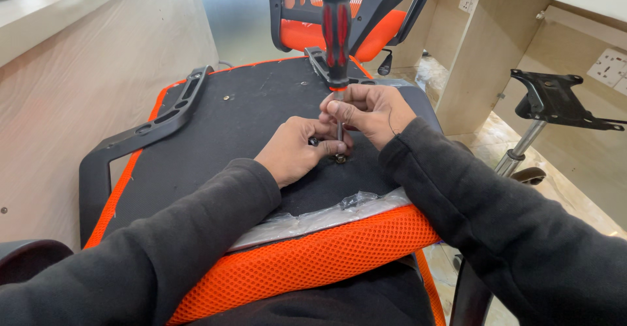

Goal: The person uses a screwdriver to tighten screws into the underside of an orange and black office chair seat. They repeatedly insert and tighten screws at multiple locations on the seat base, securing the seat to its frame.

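Upturned seat base [261, 114], black underside up, rests across the lap w/ orange mesh edge toward the camera. Left hand [297, 150] pinches a small screw [340, 159] against the base. Right hand [372, 112] is closed round the shaft of the red-black screwdriver [336, 32], standing upright, tip prob. in the screw head, though fingers hide it. Risk: tip could slip off sideways and jab the left fingers, since the grip is low on the shaft.
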